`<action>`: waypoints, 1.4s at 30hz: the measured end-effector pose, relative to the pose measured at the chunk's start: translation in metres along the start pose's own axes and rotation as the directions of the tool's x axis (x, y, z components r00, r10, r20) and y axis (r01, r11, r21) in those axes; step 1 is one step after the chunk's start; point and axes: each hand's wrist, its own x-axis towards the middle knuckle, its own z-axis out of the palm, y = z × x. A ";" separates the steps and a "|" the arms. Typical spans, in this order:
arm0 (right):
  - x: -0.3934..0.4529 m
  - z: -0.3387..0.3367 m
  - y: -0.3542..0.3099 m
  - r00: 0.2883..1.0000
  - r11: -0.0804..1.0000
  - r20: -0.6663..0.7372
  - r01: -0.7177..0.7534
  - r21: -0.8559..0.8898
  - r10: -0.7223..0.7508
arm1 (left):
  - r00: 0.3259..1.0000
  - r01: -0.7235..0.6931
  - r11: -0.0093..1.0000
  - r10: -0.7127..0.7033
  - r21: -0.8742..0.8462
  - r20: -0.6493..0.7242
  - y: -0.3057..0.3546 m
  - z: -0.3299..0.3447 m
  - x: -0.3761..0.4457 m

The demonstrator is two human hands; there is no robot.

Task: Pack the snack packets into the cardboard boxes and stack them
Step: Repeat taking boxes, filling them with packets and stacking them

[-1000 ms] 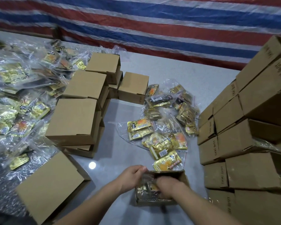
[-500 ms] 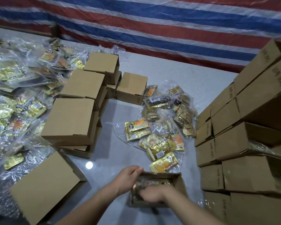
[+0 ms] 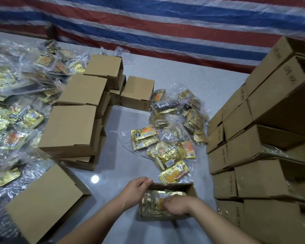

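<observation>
Your right hand (image 3: 176,206) has sunk lower into the small open brown cardboard box (image 3: 190,188), fingers curled, pressing the gold foil snack packet (image 3: 153,203) flat inside it. Your left hand (image 3: 136,189) still grips the box's left wall. The packet now sits low enough that flap-closing looks next.

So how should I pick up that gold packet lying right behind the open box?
Pinch the gold packet by its far upper-right short edge, coming from above. It lies flat inside a clear bag, so there is nothing thick to wrap your fingers round. Its near end sits against the open box, so that side is probably blocked.
</observation>
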 end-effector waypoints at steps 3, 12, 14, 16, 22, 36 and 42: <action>0.006 0.006 -0.007 0.999 0.999 -0.013 -0.035 0.024 0.036 | 1.000 0.017 1.000 -0.017 -0.006 -0.005 0.001 0.001 -0.001; -0.032 0.005 0.045 0.604 0.976 -0.789 0.084 0.199 0.109 | 0.996 0.083 0.996 -0.084 -0.037 -0.029 0.007 -0.001 -0.004; -0.026 0.009 0.052 0.719 0.971 -0.670 -0.029 0.237 0.185 | 0.992 0.090 0.995 -0.093 -0.036 -0.086 0.007 0.003 -0.012; -0.020 0.017 0.052 0.759 0.966 -0.616 -0.063 0.251 0.210 | 0.971 0.141 0.982 -0.162 -0.128 -0.173 0.006 0.012 -0.023; -0.028 0.014 0.044 0.757 0.967 -0.613 -0.100 0.234 0.226 | 0.953 0.166 0.912 -0.246 -0.376 -0.176 0.005 0.041 -0.040; -0.257 -0.139 0.054 0.448 0.982 -0.876 -0.025 0.187 0.178 | 0.985 -0.171 0.910 0.160 -0.378 -0.062 0.266 -0.037 -0.062; -0.347 -0.182 0.093 0.245 0.967 -0.937 -0.106 0.231 0.250 | 0.950 -0.287 0.837 0.312 -0.466 -0.025 0.369 -0.015 -0.068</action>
